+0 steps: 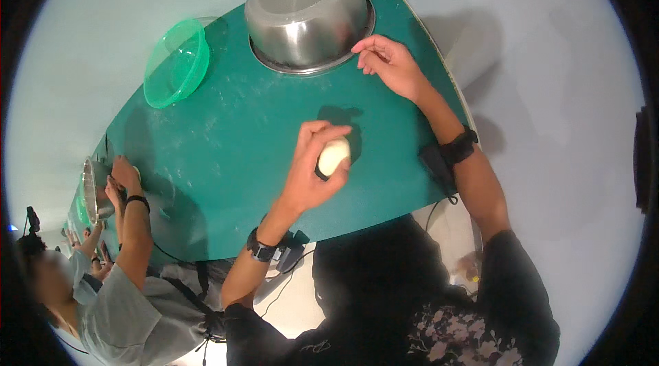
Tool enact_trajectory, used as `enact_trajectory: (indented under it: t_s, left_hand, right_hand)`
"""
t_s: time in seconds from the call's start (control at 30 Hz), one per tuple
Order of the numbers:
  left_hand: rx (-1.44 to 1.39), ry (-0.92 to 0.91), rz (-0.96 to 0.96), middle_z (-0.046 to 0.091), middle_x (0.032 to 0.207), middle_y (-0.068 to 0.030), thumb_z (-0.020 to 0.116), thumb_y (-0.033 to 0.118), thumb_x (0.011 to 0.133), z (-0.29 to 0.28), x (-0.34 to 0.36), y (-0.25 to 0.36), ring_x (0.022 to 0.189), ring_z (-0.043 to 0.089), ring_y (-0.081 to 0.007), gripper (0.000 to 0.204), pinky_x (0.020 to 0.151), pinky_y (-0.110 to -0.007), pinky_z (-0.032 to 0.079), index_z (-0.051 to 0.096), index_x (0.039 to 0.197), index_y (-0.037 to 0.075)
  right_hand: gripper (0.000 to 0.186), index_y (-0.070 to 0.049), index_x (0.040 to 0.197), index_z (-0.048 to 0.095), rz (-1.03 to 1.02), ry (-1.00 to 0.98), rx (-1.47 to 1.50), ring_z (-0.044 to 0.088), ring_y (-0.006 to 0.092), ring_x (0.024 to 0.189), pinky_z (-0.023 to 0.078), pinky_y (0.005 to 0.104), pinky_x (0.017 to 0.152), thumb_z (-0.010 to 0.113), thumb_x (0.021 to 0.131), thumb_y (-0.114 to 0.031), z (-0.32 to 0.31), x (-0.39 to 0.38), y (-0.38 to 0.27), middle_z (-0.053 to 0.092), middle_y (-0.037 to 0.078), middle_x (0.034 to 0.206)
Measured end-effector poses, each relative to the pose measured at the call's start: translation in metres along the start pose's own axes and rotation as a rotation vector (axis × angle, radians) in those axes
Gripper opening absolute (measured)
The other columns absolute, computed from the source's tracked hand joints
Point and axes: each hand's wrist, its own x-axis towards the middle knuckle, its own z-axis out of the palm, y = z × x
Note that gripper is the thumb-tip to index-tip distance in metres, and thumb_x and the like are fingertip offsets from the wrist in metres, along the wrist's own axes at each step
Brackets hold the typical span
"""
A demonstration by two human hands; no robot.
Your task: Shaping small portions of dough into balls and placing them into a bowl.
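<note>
In my left hand (312, 170) is a pale, smooth oval lump (335, 155), held above the green table. My fingers curl over its top and my thumb lies along its side; a small dark patch shows beneath it. Farther off to the right, my right hand (392, 69) has its fingers loosely bent and apart, with nothing visible in them. Its fingertips are at the rim of an overturned steel bowl (305, 13); I cannot tell whether they touch it. The kind of lump is not plain from here.
A translucent green plastic basin (177, 64) stands at the table's far left edge. White smears mark the green tabletop (247, 133). At the left a person in a grey shirt (161, 314) works with both hands beside a metal bowl (98, 191). Cables hang below the near edge.
</note>
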Motion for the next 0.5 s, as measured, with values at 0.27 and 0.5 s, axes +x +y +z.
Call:
enact_trajectory:
  t_s: [0.27,0.5]
  left_hand:
    - [0.048,-0.024,0.079,0.067,0.130,-0.0179,0.084,0.011,0.092,-0.010,-0.016,-0.007,0.119,0.067,-0.0373,0.042,0.102,-0.047,0.056,0.069,0.130,0.008]
    - [0.386,-0.217,0.165,0.070,0.138,-0.0144,0.088,0.019,0.092,-0.009,-0.010,0.017,0.124,0.068,-0.0379,0.046,0.105,-0.048,0.057,0.070,0.133,0.006]
  right_hand:
    - [0.020,-0.001,0.125,0.072,0.034,0.016,-0.029,0.066,0.0115,0.090,0.057,0.0296,0.085,0.061,0.110,-0.009,0.009,-0.002,-0.004,0.072,0.004,0.100]
    - [0.019,-0.001,0.120,0.074,-0.036,0.051,-0.053,0.072,0.0134,0.086,0.059,0.0317,0.080,0.064,0.109,-0.012,0.013,0.001,-0.007,0.076,0.006,0.095]
